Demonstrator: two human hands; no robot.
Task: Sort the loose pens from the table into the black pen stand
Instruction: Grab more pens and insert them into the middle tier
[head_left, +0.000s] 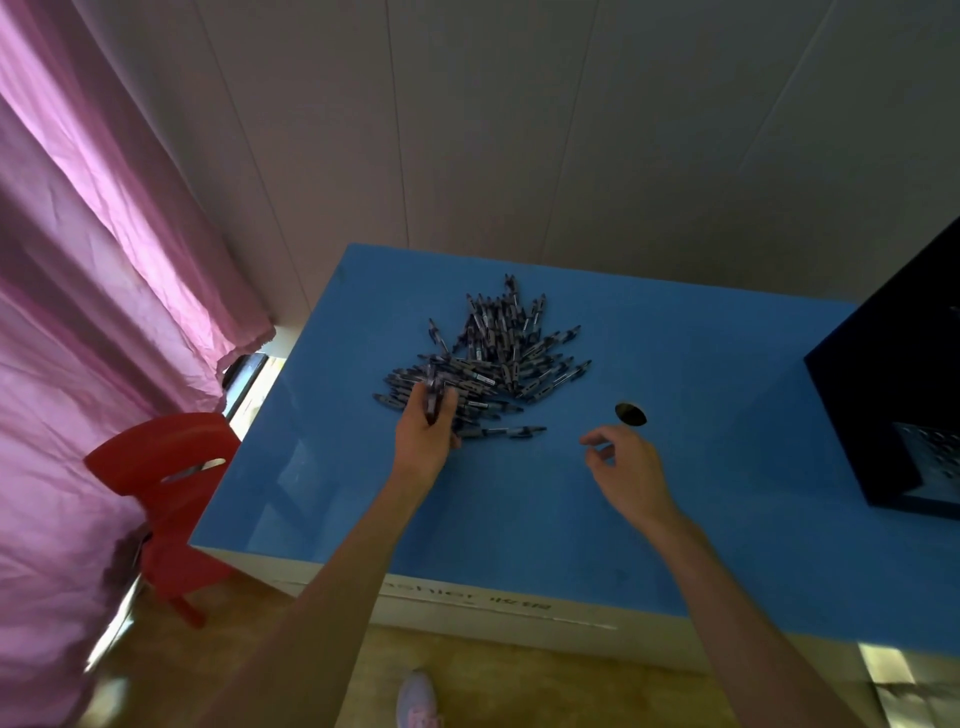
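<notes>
A heap of several dark pens (498, 353) lies on the blue table (519, 519), toward its far middle. My left hand (423, 436) is at the heap's near left edge and grips a pen or two (434, 397) between its fingers and thumb. One loose pen (506, 431) lies just right of that hand. My right hand (631, 470) hovers over the table to the right with fingers loosely curled, holding nothing. The black pen stand (898, 395) stands at the table's right edge, partly cut off by the frame.
A round cable hole (630, 414) is in the tabletop just beyond my right hand. A red plastic chair (161, 483) stands left of the table beside a pink curtain (93, 291). A wall runs behind the table.
</notes>
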